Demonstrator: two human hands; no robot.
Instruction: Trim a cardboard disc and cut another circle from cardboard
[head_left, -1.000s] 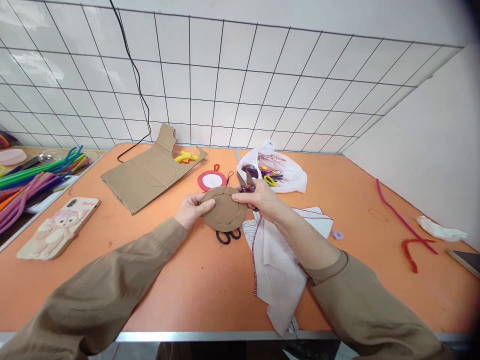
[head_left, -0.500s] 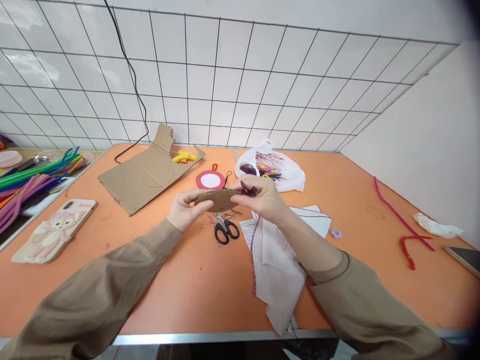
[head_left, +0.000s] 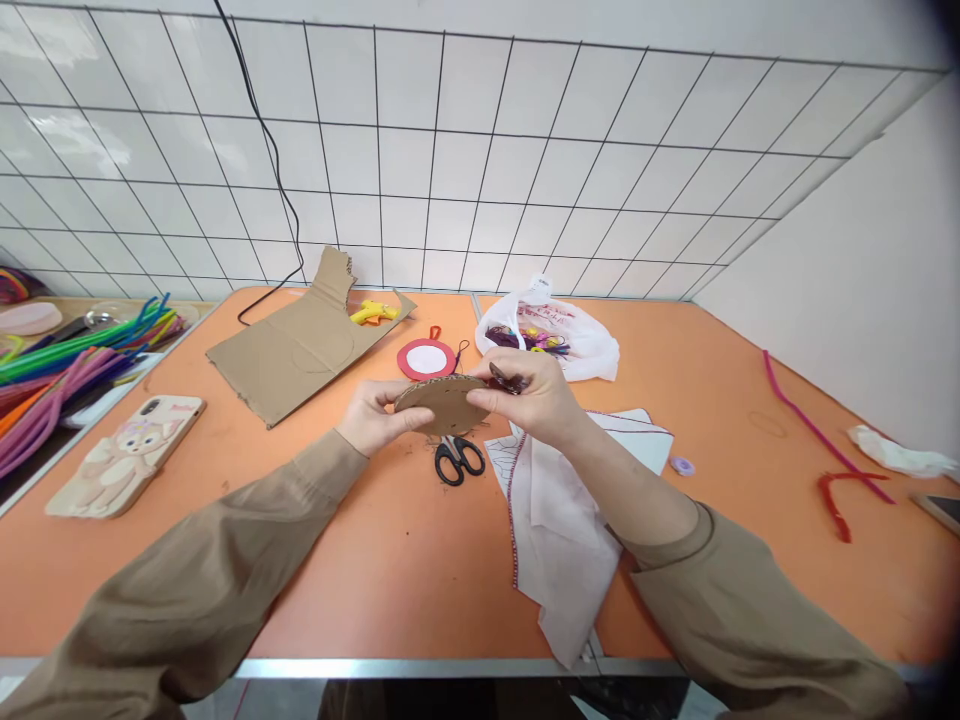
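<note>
A round piece of brown cardboard [head_left: 444,406] is held up over the middle of the table, tilted so its flat face shows. My left hand [head_left: 379,415] pinches its left edge, thumb on the face. At the right edge my right hand [head_left: 525,398] grips it between thumb and fingers. A small dark object [head_left: 508,378] shows at the fingers of my right hand; what it is I cannot make out. Just below the disc lie black-handled scissors [head_left: 459,462]. Behind it is a red ring with a white centre [head_left: 426,360].
Cut cardboard [head_left: 281,350] and a yellow tool [head_left: 375,313] lie at the back left. A white bag [head_left: 585,340] stands behind my right hand, white cloth [head_left: 562,540] under my right forearm. A phone [head_left: 127,455] and pipe cleaners [head_left: 67,370] are left.
The cardboard disc has tilted so that more of its flat face shows, and it covers more of the scissors' blades. The whole view has shifted slightly. Both hands keep their hold.
</note>
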